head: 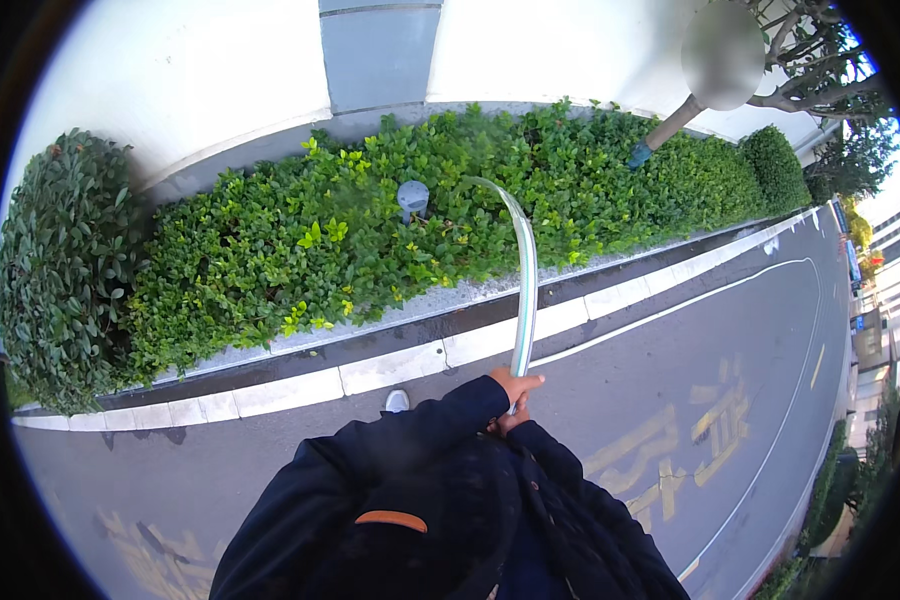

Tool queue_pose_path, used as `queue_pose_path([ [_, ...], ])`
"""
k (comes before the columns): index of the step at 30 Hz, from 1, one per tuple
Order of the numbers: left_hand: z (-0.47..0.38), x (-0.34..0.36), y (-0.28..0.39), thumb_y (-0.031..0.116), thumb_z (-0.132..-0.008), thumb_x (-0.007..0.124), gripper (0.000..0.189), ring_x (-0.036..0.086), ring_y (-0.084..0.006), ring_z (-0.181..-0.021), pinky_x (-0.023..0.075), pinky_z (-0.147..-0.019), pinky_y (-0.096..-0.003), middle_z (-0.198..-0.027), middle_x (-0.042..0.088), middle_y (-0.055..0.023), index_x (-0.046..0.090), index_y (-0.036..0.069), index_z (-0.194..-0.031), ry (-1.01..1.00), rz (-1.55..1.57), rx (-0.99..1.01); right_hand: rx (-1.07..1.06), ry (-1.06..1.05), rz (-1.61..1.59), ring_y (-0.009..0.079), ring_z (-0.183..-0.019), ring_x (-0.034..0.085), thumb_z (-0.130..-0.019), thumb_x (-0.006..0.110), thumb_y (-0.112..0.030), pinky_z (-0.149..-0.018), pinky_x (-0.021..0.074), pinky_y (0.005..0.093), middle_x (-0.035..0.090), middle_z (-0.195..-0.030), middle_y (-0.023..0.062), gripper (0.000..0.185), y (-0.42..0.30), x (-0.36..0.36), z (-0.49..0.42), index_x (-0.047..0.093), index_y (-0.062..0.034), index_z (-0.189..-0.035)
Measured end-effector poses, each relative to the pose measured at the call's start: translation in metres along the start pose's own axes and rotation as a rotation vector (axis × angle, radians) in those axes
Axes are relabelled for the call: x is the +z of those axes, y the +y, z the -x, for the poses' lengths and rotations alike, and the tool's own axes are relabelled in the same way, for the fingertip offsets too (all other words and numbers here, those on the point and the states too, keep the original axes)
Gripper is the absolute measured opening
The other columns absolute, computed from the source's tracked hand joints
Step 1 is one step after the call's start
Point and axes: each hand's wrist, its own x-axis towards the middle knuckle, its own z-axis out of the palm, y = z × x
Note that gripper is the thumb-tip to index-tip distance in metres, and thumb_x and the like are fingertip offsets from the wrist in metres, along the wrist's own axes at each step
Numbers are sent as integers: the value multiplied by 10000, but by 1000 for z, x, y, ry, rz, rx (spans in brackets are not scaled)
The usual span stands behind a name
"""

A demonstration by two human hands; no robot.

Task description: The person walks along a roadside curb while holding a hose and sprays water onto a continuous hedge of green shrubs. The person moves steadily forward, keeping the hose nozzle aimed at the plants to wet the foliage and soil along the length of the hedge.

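Observation:
A pale, translucent hose [526, 300] with lengthwise green and dark stripes rises from my hands and bends over the roadside hedge [270, 232]. From its far end a clear arc, which looks like water [501, 192], curves left onto the leaves. My left hand [516, 384] is wrapped around the hose, its thumb or a finger pointing right. Just below and closer to my body, my right hand [511, 421] also grips it, partly hidden by the left hand and the dark sleeves. A grey bollard light [413, 198] stands among the leaves, left of the arc.
A white wall [195, 67] backs the hedge; a rounded shrub [67, 270] ends it at left. A tree trunk [671, 124] rises at right. Between hedge and road [645, 360] run a stone edging [435, 300], a dark wet strip and a pale kerb [394, 365]. My shoe [397, 400] is beside the kerb.

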Motion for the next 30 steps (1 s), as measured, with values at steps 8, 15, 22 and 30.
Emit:
queue_pose_path([
  [8,0,-18,-8,389,-786,679,458,543,-153,-465,432,-488,-289,-498,550,-68,538,46,-519,-41,23,-30,75,5,-158,223,-892,628,-723,712,-62,-708,525,342,588,-1032,106,678,-35,20,23,293,-92,-1255],
  [15,-21,-15,8,386,-795,670,447,532,-156,-453,428,-481,-294,-499,548,-64,543,45,-534,-60,51,-11,144,-48,-145,217,-842,629,-726,710,-63,-676,521,333,598,-979,107,638,-41,3,0,317,-81,-1228],
  [22,-33,4,24,377,-801,667,442,526,-156,-447,426,-480,-298,-491,542,-59,540,47,-536,-40,-10,1,206,-87,-144,211,-792,630,-728,708,-65,-645,517,324,607,-927,108,599,-45,-21,-15,341,-69,-1201],
  [30,-57,21,19,354,-807,671,432,516,-146,-430,409,-452,-285,-494,544,-58,529,52,-533,-54,12,-9,251,-107,-149,203,-735,632,-731,705,-66,-609,512,314,618,-867,110,554,-43,-39,-22,369,-56,-1170],
])
